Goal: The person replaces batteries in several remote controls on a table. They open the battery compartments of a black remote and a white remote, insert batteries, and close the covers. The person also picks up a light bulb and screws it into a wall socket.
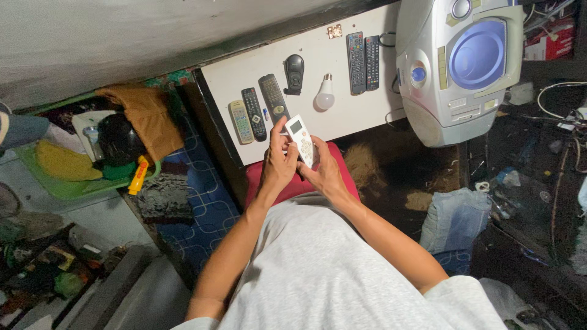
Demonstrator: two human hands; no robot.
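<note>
My grip is clamped on a white remote [302, 140] with both hands: my left hand [278, 165] wraps its left edge with the thumb laid over the front, and my right hand [325, 174] cups it from below and the right, fingers closed behind it. The remote sits tilted, its small display end pointing away from me, held just above the near edge of the white bench [342, 116] and over my red lap. Largest on that bench is the silver boombox [458, 64] at the right end, its round blue panel facing up. Beyond my hands lies a row of other remotes: a pair of long black remotes [362, 62] side by side near the boombox, a black remote [273, 98] just beyond my left thumb, another dark remote [253, 113] beside it, and a pale yellowish remote [241, 121] at the left end. A rounded black controller [295, 73] lies between the two groups, and a white light bulb [324, 95] rests just right of it. Off to my left, on the floor, a green tray [67, 186] holds a yellow bottle [139, 175].
</note>
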